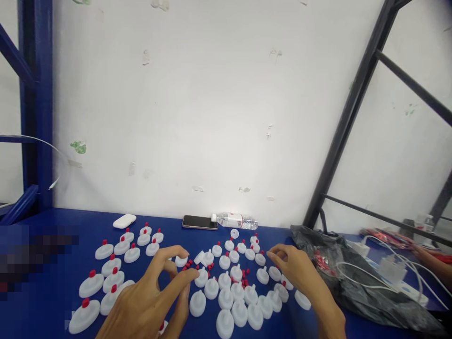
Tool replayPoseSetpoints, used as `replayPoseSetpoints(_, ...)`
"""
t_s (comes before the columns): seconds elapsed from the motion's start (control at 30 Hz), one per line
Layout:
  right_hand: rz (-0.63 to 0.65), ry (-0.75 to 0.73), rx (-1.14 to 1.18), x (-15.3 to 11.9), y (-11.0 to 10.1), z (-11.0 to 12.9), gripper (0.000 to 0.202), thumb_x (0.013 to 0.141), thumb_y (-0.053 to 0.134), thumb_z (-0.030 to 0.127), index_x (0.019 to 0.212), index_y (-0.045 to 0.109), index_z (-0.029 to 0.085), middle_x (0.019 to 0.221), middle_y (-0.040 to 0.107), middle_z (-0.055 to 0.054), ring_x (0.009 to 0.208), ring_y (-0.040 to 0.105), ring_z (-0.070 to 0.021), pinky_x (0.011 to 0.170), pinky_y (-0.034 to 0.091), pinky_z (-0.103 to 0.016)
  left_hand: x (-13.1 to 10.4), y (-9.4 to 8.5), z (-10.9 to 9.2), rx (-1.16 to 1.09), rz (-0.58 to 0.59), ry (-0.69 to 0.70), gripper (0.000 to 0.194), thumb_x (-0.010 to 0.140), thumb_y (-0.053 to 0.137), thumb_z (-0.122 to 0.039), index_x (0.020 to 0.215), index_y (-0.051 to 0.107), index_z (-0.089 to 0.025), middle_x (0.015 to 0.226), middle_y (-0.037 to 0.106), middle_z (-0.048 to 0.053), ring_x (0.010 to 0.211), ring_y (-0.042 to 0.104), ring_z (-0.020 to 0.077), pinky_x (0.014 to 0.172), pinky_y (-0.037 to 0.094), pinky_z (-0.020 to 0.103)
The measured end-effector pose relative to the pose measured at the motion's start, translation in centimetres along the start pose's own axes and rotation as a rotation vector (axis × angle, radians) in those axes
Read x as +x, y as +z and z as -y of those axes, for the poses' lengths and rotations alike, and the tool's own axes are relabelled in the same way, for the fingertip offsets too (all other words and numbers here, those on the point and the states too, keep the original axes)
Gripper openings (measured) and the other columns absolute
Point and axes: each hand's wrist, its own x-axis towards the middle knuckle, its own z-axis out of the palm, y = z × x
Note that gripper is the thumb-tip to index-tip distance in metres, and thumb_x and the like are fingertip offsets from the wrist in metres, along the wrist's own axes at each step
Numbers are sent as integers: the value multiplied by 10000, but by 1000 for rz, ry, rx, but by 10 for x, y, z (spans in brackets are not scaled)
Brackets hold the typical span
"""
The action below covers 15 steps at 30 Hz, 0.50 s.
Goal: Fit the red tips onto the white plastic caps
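My left hand (150, 292) hovers over the left-middle of the blue table, thumb and forefinger apart with nothing visible between them. Just beyond its fingers lies a white lid (181, 261), and small loose red caps (189, 263) are close by. My right hand (291, 266) is at the right of the group, its fingers bent and their tips close together; whatever they hold, if anything, is hidden. A white lid with a red tip (260, 258) stands beside those fingertips. Several bare-nozzled white lids (226, 299) crowd the middle around more red caps (245, 278).
Several red-tipped lids (91, 285) stand at the left. A white case (124, 221), phone (199, 222) and water bottle (235, 220) lie along the wall. At right are a black plastic bag (339, 282), a power strip with white cables (406, 285) and another person's arm (432, 263).
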Motion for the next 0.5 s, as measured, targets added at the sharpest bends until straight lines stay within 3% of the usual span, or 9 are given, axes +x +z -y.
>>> replayPoseSetpoints(0.07,42,-38,30,-2,1,8,214,844,661,396,858,804,237,797,781,-55,744,712,-248,654,474,-315,0,0,0,-4,-2,6,270,958,469,-135,1144,633,-241,1225,586,109,626,666,89,514,562,186)
replayPoseSetpoints(0.2,121,-107,87,-6,4,20,96,729,699,202,684,777,236,674,756,-34,670,699,-231,618,458,-303,0,1,0,0,-8,4,293,958,438,-123,1109,655,-249,1211,617,102,577,642,74,453,509,166)
replayPoseSetpoints(0.27,102,-117,105,-7,1,26,133,750,664,187,672,763,230,682,759,-41,678,699,-236,628,463,-310,-1,3,0,3,-19,4,306,956,431,-129,1104,662,-263,1197,632,85,590,665,86,467,524,176)
replayPoseSetpoints(0.4,55,-194,200,-18,-11,56,127,861,668,315,875,779,254,835,788,-16,774,702,-219,725,508,-306,-2,6,-2,15,-21,-1,328,968,450,-233,1225,643,-300,1157,685,56,698,738,148,455,537,190)
replayPoseSetpoints(0.5,133,-348,431,-36,-14,93,85,856,744,318,835,792,252,863,797,0,744,688,-195,715,511,-294,-3,6,-5,50,-13,-77,359,998,490,-414,1331,595,-331,1165,728,31,504,660,97,449,541,196)
